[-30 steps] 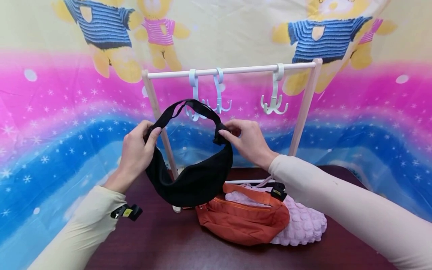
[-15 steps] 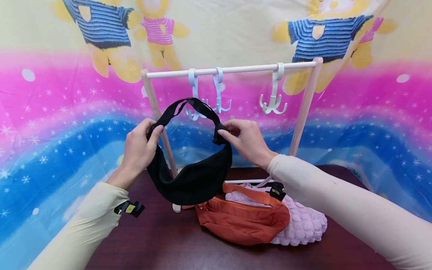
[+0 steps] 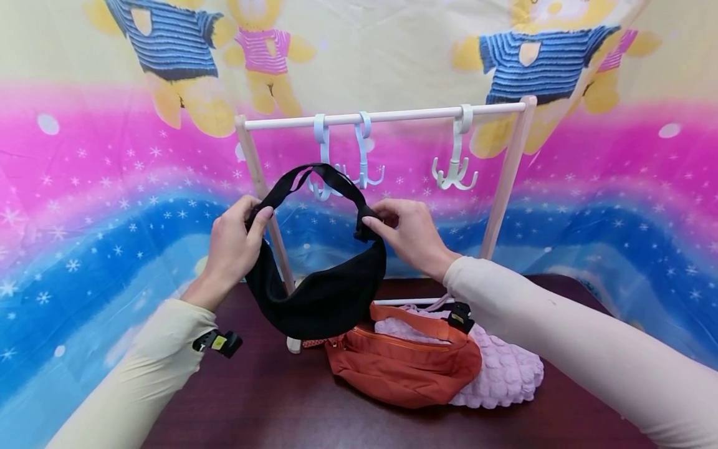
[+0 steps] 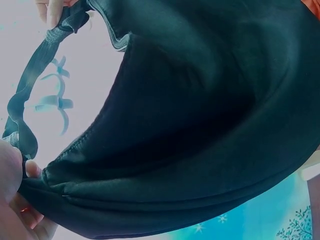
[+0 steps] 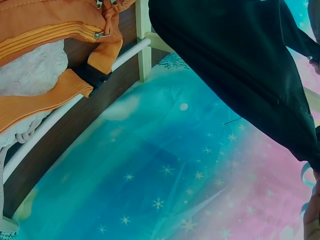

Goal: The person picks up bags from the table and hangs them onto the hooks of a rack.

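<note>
A black waist bag (image 3: pixel 320 302) hangs in the air between both hands, its strap arching up in a loop. My left hand (image 3: pixel 232 246) pinches it at the left end, where strap meets pouch, thumb on the near side. At the right end my right hand (image 3: pixel 412 231) pinches the strap near its dark buckle. In the left wrist view the bag's body (image 4: pixel 200 125) fills most of the picture, with the left fingers (image 4: pixel 10 170) at its lower corner. Behind the strap loop, a pale blue hook hanger (image 3: pixel 321 134) is partly covered.
A wooden rack's white bar (image 3: pixel 404 116) carries another blue hanger (image 3: pixel 363 149) and a cream one (image 3: pixel 457 149), each with several prongs. Under the bag, a rust-orange waist bag (image 3: pixel 401 368) lies on a pink puffy bag (image 3: pixel 502 371) on the dark table (image 3: pixel 252 399).
My left hand has shifted slightly right and up, and the black bag's lower edge has risen a little with it. The right hand keeps nearly the same place.
</note>
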The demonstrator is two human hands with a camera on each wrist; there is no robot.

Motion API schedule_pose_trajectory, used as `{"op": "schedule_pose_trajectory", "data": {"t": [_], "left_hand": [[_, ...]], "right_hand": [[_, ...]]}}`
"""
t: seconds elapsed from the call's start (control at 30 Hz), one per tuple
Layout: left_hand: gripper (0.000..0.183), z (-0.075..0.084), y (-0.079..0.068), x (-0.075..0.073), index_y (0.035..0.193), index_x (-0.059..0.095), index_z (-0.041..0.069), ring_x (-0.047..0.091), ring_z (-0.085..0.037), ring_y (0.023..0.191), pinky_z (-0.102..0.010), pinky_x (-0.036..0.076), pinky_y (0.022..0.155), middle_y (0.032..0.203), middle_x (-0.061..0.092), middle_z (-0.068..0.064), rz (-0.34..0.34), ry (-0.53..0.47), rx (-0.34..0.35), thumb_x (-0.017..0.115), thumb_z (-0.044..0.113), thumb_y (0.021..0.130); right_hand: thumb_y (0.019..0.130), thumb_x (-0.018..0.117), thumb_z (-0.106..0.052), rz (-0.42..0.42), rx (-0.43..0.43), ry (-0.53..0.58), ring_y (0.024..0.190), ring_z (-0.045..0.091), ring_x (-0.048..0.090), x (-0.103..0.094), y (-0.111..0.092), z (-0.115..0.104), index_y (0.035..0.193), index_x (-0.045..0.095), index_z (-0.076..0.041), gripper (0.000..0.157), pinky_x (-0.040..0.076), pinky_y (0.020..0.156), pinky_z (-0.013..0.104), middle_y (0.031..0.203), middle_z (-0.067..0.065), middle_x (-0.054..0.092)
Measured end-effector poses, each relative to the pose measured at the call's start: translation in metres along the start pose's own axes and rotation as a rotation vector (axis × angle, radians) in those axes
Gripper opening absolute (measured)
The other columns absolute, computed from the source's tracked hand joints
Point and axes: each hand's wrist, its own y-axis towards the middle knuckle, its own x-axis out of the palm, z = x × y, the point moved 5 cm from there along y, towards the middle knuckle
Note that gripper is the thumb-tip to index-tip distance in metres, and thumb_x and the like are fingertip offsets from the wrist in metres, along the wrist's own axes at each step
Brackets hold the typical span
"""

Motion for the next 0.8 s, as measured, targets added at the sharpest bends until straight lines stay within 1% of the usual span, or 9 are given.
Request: {"op": "schedule_pose_trajectory", "data": {"t": [0.17,0.43,0.6,0.8], "left_hand": [[0.029,-0.0006,0.0008,0.0009,0.104,0.065,0.003,0.048,-0.020,0.061,-0.031,0.036,0.058,0.070,0.059,-0.011,-0.004,0.001,0.000,0.054,0.030,0.106],[0.030,-0.0009,0.0009,0.0035,0.105,0.064,0.003,0.051,-0.024,0.062,-0.033,0.037,0.060,0.073,0.061,-0.012,-0.015,0.007,-0.009,0.053,0.031,0.106],[0.029,-0.0014,-0.0004,0.0048,0.103,0.064,0.003,0.052,-0.024,0.063,-0.034,0.037,0.061,0.073,0.062,-0.012,-0.017,0.013,-0.004,0.054,0.030,0.106],[0.028,-0.0021,-0.0014,0.0058,0.104,0.064,0.003,0.052,-0.024,0.062,-0.034,0.036,0.061,0.073,0.061,-0.012,-0.014,0.015,0.007,0.055,0.029,0.105]], "right_hand": [[0.096,0.070,-0.021,-0.004,0.002,0.005,0.084,0.018,0.071,0.0019,0.0001,0.0004,0.111,0.075,-0.008,0.021,0.057,0.081,0.037,0.099,0.007,0.077],[0.096,0.070,-0.022,-0.009,0.013,0.009,0.086,0.018,0.072,0.0035,-0.0010,0.0011,0.111,0.075,-0.008,0.021,0.058,0.083,0.037,0.099,0.007,0.077],[0.096,0.071,-0.022,-0.008,0.020,0.002,0.086,0.019,0.073,0.0046,-0.0025,0.0023,0.111,0.075,-0.007,0.022,0.058,0.083,0.037,0.100,0.008,0.077],[0.096,0.071,-0.022,-0.015,0.010,-0.013,0.084,0.018,0.072,0.0076,-0.0042,0.0046,0.110,0.075,-0.008,0.021,0.058,0.080,0.036,0.099,0.007,0.077]]}}
